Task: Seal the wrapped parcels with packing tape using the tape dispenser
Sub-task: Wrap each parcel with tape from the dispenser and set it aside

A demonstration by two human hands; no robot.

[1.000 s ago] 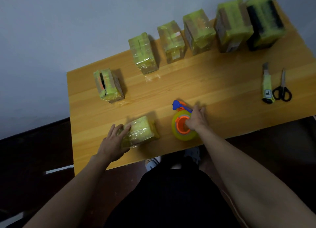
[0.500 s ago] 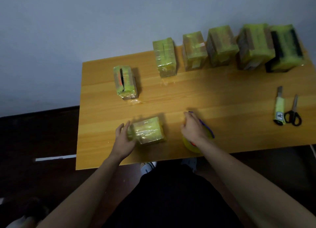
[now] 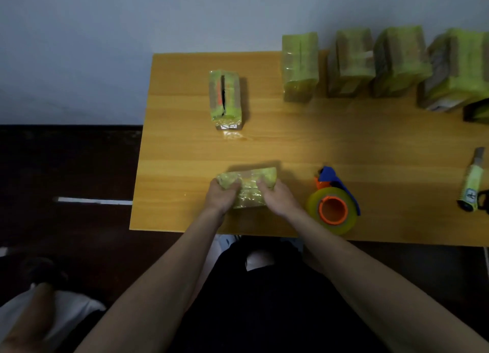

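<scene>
We see both hands on the near parcel [image 3: 247, 187] by the table's [image 3: 185, 151] front edge; the left hand [image 3: 221, 197] grips its left end, fingers curled over the top, and the right hand [image 3: 276, 197] grips its right side the same way; at 3 o'clock from them the tape dispenser [image 3: 334, 208] lies untouched — orange core, blue handle; further off, at 12 o'clock, stands a lone parcel [image 3: 225, 99]; toward 2 o'clock a row of parcels [image 3: 352, 64] lines the wall.

Both forearms [image 3: 169, 278] are bare, with no sleeves. Below the fingers [image 3: 235, 185], dark black clothing [image 3: 264, 313] covers the lap.
</scene>
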